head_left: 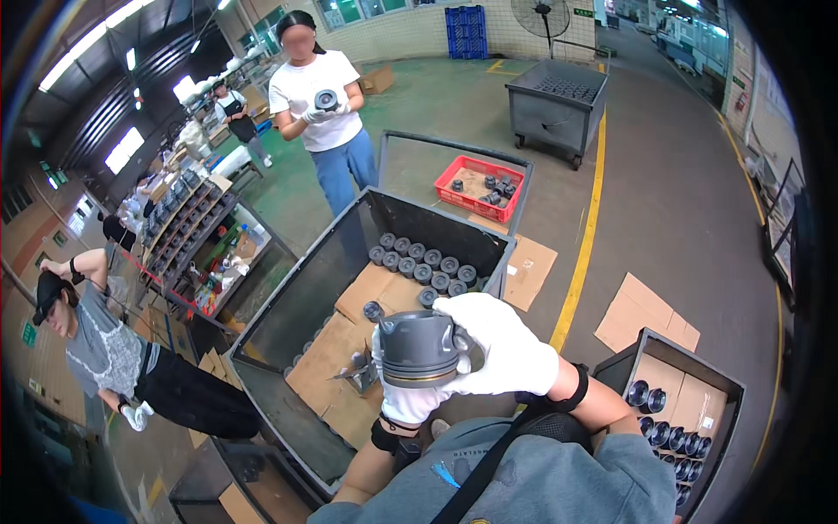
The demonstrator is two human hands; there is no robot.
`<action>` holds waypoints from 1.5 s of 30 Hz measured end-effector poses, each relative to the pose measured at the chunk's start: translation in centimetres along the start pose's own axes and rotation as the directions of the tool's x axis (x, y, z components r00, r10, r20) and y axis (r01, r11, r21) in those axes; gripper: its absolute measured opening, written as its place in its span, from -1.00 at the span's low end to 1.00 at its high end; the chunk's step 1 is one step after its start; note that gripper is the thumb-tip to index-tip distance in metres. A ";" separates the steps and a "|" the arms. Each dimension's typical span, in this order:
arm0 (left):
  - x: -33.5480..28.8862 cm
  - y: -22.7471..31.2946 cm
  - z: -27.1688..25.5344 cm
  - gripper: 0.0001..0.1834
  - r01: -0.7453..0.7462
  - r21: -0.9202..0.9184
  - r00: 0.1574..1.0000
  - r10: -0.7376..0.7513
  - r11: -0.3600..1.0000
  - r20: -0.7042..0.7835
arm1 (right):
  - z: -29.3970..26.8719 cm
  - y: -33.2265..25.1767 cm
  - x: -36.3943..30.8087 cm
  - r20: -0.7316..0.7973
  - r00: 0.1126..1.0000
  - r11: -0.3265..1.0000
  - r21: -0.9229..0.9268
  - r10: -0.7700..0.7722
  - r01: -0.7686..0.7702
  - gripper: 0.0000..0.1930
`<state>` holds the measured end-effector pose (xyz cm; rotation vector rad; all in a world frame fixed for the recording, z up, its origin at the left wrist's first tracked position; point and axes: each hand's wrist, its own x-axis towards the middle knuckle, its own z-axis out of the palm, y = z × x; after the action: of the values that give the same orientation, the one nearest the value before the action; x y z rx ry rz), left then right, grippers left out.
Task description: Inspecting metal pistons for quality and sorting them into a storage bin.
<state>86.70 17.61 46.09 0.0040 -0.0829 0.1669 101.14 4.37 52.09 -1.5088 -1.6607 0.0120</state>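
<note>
Piston [419,349], dark grey and roughly upright with its banded end down, is held up in the air at the near right side of a deep metal cart [301,284]. The gloved right hand [502,342] has its fingers bent around the piston's right side. The left hand [408,404] shows below it and along its left side, holding it too, though most of those fingers are hidden. More pistons [423,262] stand in rows near the cart's far edge, toward the far right corner; a lone piston [373,311] sits apart by the cardboard [327,375]. The step in hand looks like a check by eye and touch. As I judge it, the next move calls for a steady two-handed grip, for turning the piston without a slip or lowering it level beside the rows.
</note>
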 end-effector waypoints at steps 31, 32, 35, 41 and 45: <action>4.7 1.1 5.0 -0.16 -0.267 0.911 0.950 0.243 0.315 0.195 | 0.0 1.0 -1.0 -0.341 0.922 0.955 0.283 0.183 -0.085 -0.14; 5.2 0.3 4.5 -0.22 -0.189 0.809 0.972 0.223 0.556 0.074 | -0.1 1.3 -1.3 -0.334 0.927 0.954 0.290 0.172 -0.072 -0.14; 5.2 -2.1 3.1 -0.19 0.013 0.450 0.999 -0.026 0.893 0.023 | -0.4 2.1 -1.4 -0.366 0.922 0.922 0.387 0.123 0.031 -0.13; 5.4 -1.9 0.6 -0.08 0.154 0.256 0.986 -0.166 0.954 0.024 | -2.9 2.6 -1.9 -0.312 0.950 0.977 -0.197 0.014 -0.079 -0.07; 4.2 -2.8 1.6 -0.17 -0.108 0.347 0.967 0.180 0.932 -0.183 | -2.4 2.5 -1.7 -0.262 0.965 0.997 -0.058 0.032 -0.049 -0.01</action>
<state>91.13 15.49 48.07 0.3206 0.1602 0.3274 104.40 2.38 51.30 -1.5208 -1.4309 -0.2115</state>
